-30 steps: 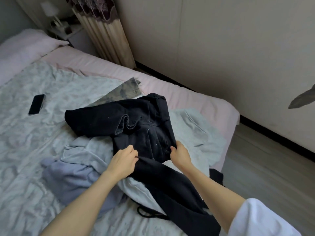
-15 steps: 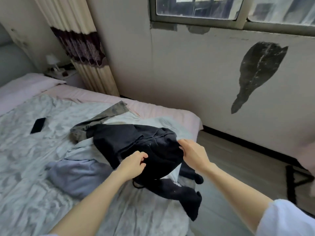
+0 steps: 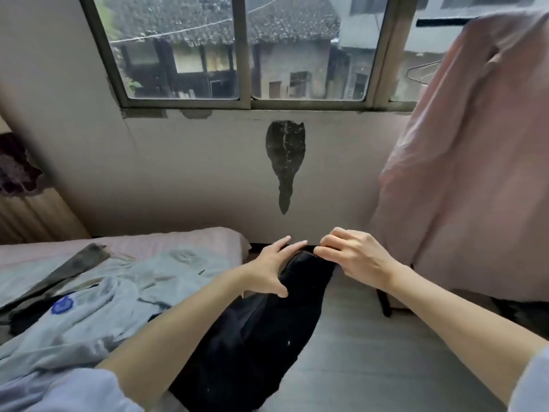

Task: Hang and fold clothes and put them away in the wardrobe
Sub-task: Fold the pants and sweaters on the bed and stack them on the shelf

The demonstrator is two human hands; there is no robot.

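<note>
While your right hand pinches the top edge of the black garment with curled fingers, your left hand lies just beside that pinch, fingers straight and spread, thumb pressed on the cloth. Head view: the garment hangs down from the pinch toward you, off the bed. Left of the grip, a pale blue garment lies crumpled on the bed. Right of it hangs a pink cloth.
</note>
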